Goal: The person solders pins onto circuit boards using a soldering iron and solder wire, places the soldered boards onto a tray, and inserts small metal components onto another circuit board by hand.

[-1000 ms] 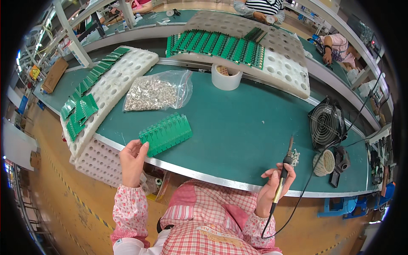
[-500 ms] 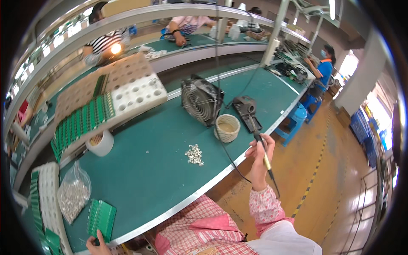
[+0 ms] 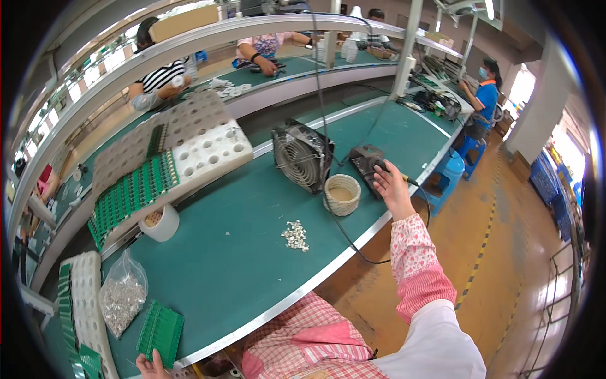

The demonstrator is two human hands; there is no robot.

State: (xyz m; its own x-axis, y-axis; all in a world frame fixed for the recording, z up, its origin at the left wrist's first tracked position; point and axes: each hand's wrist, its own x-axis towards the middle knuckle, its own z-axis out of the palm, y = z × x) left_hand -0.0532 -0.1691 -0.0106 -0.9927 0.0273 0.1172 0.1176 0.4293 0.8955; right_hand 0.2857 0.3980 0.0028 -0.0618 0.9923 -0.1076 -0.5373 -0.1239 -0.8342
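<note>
My right hand (image 3: 392,188) is closed around the handle of a soldering iron (image 3: 411,181) at the dark soldering iron stand (image 3: 366,158). My hand and the stand hide the iron's tip. At the lower left edge, my left hand (image 3: 153,366) has its fingers on the near edge of a green circuit board panel (image 3: 160,333), partly cut off by the picture's edge. Beside that panel lies a clear plastic bag (image 3: 123,298) of small metal parts. A small pile of silvery parts (image 3: 295,235) lies on the green bench top (image 3: 233,271).
A woven-looking pale cup (image 3: 342,194) and a black fan (image 3: 302,156) stand by the iron stand. White perforated foam blocks (image 3: 214,151) hold rows of green boards (image 3: 136,192). A white roll (image 3: 161,223) sits below them. The iron's cord loops over the bench edge. Other people work beyond.
My right hand has moved forward to the stand, and the iron has gone from upright in front of it to the stand. My left hand stays at the board panel. The view has shifted slightly.
</note>
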